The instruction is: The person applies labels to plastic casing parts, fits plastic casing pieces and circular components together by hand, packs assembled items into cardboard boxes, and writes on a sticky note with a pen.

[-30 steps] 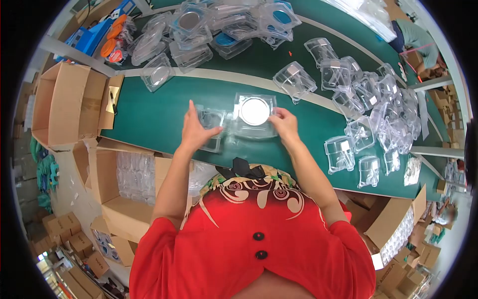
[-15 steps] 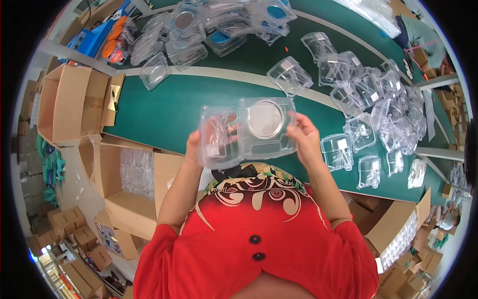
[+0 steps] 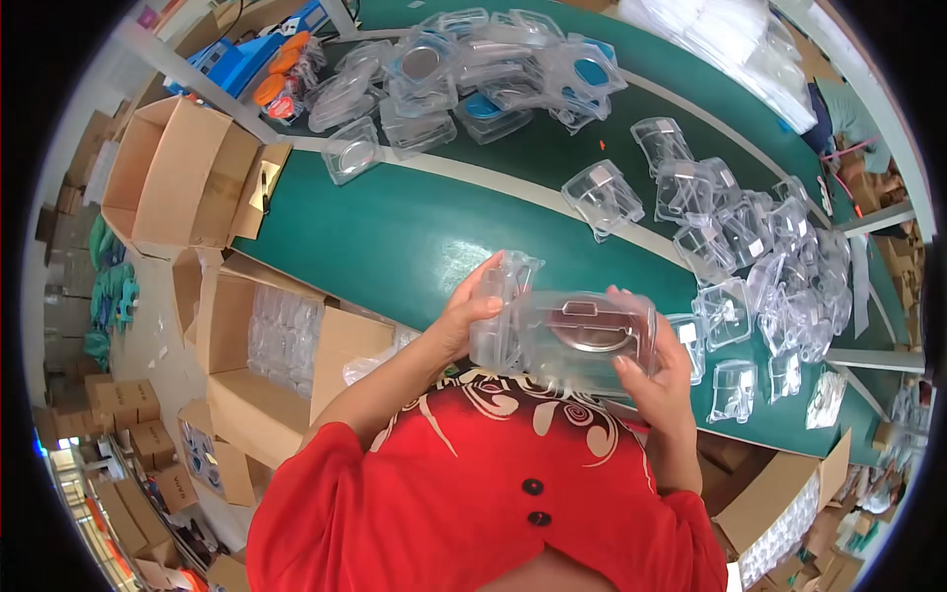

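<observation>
A clear plastic clamshell package (image 3: 552,321) is held between both hands, tilted, just in front of the body near the table edge. Its right half shows a round ring-shaped window; the left half is folded up at an angle. My left hand (image 3: 472,308) is closed on the left half. On the right half, my right hand (image 3: 659,365) grips the edge, its thumb on the near face. Whether anything sits inside the package cannot be made out.
Clear plastic packages (image 3: 473,69) are heaped at the back, some with blue discs. More clear plastic pieces (image 3: 735,227) pile up at the right. Open cardboard boxes (image 3: 168,178) stand at the left. A green table (image 3: 385,232) stretches ahead.
The package has been lowered toward me and tilted, moving to the right in view. Its left half has folded upward. Both hands still hold it, and the whole view has shifted.
</observation>
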